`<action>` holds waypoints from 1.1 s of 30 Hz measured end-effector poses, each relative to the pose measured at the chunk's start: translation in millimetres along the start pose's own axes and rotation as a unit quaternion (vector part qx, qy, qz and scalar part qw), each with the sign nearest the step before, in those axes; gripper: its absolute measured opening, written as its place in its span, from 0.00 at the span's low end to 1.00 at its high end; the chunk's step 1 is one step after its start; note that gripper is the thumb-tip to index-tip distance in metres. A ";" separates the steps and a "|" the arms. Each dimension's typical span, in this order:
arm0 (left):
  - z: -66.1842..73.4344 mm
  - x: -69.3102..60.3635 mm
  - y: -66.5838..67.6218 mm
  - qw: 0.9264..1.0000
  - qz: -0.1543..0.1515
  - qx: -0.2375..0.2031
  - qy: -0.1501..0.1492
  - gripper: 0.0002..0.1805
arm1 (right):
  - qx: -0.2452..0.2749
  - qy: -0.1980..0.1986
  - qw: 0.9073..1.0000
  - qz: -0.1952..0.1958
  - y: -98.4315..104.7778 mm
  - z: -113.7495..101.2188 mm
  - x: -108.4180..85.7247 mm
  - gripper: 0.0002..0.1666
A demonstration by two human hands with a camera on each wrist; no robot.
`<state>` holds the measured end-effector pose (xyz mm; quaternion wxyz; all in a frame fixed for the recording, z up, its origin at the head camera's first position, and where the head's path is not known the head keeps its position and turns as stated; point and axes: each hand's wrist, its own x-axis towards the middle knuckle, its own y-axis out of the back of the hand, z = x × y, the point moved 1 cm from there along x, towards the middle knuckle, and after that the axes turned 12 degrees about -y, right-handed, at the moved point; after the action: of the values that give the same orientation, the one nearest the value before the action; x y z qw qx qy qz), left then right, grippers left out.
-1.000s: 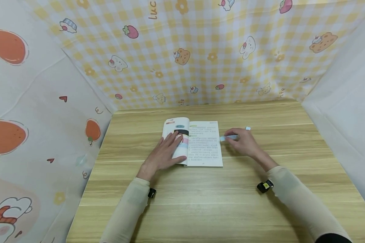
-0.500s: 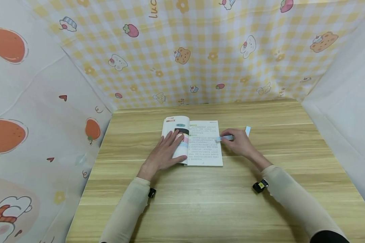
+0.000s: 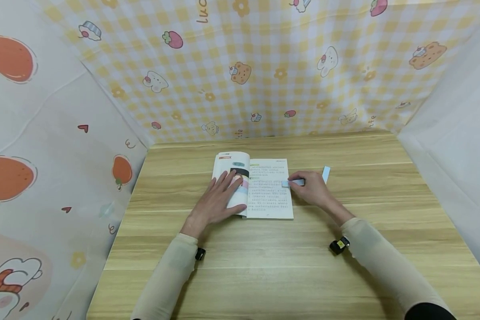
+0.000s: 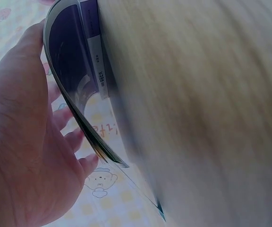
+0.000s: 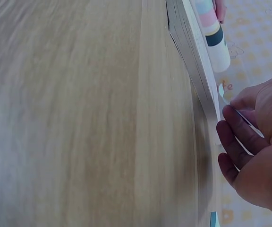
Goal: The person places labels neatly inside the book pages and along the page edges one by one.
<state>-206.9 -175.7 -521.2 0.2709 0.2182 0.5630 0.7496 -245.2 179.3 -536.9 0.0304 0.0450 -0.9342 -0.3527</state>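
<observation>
An open book (image 3: pixel 269 200) lies on the wooden table, its left page curving upward. My left hand (image 3: pixel 214 202) rests spread on that left page, fingers relaxed; in the left wrist view the hand (image 4: pixel 29 137) lies against the curved pages (image 4: pixel 72 61). My right hand (image 3: pixel 313 189) pinches a light blue strip (image 3: pixel 298 182) between thumb and fingers, and the strip's far end overlaps the right page's edge. The right wrist view shows the hand (image 5: pixel 263 142) beside the book's page edges (image 5: pixel 192 52), the thin strip (image 5: pixel 221 91) curving up from its fingertips.
A second light blue strip (image 3: pixel 326 174) lies on the table (image 3: pixel 368 178) just beyond the right hand. A yellow checked cloth (image 3: pixel 280 93) hangs behind the table, with white cloth on both sides. Dark wrist cameras (image 3: pixel 339 245) sit at both wrists.
My right hand has moved left with the strip, whose end now reaches over the right page. More of the other strip shows. The left hand has stayed on the left page.
</observation>
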 end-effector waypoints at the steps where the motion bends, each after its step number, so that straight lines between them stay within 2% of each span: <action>1: 0.0 0.0 0.1 1.000 0.000 0.000 0.000 0.53 | 0.001 -0.003 1.000 -0.002 -0.2 -0.2 0.0 0.08; 10: 0.1 -0.3 0.9 1.000 -0.005 -0.006 0.003 0.53 | 0.000 -0.031 0.999 -0.027 -2.0 -3.4 -0.8 0.11; 25: -1.0 -0.3 0.1 1.000 -0.005 -0.017 0.000 0.53 | -0.018 -0.027 0.999 -0.020 -8.4 -4.0 -0.3 0.10; 33: -1.3 -1.6 0.3 1.000 -0.008 -0.023 0.005 0.53 | -0.036 -0.020 0.999 -0.030 -7.0 -4.1 -0.6 0.12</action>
<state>-206.6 -177.7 -521.3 0.2788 0.2038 0.5484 0.7616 -243.7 171.4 -538.5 0.0024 0.0643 -0.9197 -0.3873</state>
